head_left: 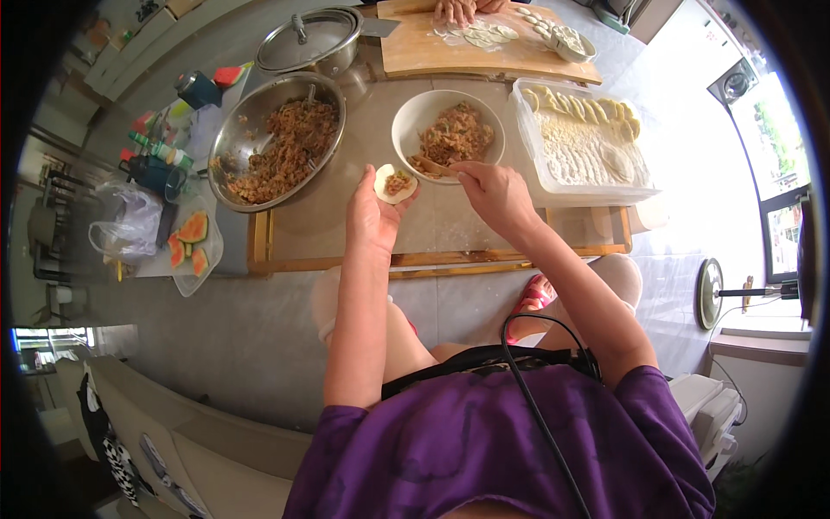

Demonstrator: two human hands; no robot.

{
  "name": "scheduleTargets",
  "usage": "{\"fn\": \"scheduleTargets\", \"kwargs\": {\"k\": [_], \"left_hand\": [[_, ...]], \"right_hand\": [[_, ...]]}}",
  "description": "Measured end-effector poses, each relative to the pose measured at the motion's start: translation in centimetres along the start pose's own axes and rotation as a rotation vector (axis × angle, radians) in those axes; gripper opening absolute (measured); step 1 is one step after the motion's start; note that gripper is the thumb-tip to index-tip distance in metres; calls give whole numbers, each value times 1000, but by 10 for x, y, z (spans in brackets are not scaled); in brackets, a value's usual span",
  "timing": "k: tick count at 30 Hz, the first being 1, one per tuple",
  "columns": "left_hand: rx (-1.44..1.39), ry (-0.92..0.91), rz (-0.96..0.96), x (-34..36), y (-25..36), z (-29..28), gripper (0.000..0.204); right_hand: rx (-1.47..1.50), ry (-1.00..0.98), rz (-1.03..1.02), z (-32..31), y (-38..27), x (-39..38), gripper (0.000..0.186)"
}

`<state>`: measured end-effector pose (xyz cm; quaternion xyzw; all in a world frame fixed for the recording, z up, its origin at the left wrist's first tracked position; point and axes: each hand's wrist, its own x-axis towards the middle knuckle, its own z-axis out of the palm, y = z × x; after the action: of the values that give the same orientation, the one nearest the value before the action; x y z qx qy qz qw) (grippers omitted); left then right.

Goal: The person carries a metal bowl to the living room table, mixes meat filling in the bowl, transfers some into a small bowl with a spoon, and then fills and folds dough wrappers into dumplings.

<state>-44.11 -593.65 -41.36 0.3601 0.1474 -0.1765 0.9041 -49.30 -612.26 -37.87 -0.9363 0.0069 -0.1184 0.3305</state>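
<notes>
- Head view, arm pose: both forearms rise from the lower edge toward the low table [346,221]. The left hand [373,210] is raised palm-up in front of the person's knees. The right arm bends at the elbow and reaches toward the white bowl [413,117].
- Head view, surface: the table carries a steel bowl [226,138] of brown minced filling, the white bowl with the same filling, a lidded pot [311,41], a wooden board [424,52] and a clear tray [588,186] holding folded dumplings and round wrappers. Another person's hand [456,10] rests on the board at the top edge.
- Head view, room: a grey floor lies around the table. Watermelon slices [192,238] sit in a clear dish at the left, next to bottles and a plastic bag. A bright window is at the right.
- Head view, left hand: cupped half open, it cradles a round dumpling wrapper [395,183] with a dab of filling on it, just below the white bowl's rim.
- Head view, right hand [494,192]: fingers curled and pinched on a wooden spatula [430,166], whose tip lies at the white bowl's near rim, beside the wrapper.
</notes>
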Motion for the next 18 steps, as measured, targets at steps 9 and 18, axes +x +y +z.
{"fn": "scheduleTargets", "kwargs": {"k": [9, 18], "left_hand": [[81, -38, -37, 1, 6, 14, 42], [79, -29, -43, 0, 12, 9, 43]], "right_hand": [[244, -37, 142, -4, -3, -19, 25], [16, 118, -253, 6, -12, -43, 31]]}}
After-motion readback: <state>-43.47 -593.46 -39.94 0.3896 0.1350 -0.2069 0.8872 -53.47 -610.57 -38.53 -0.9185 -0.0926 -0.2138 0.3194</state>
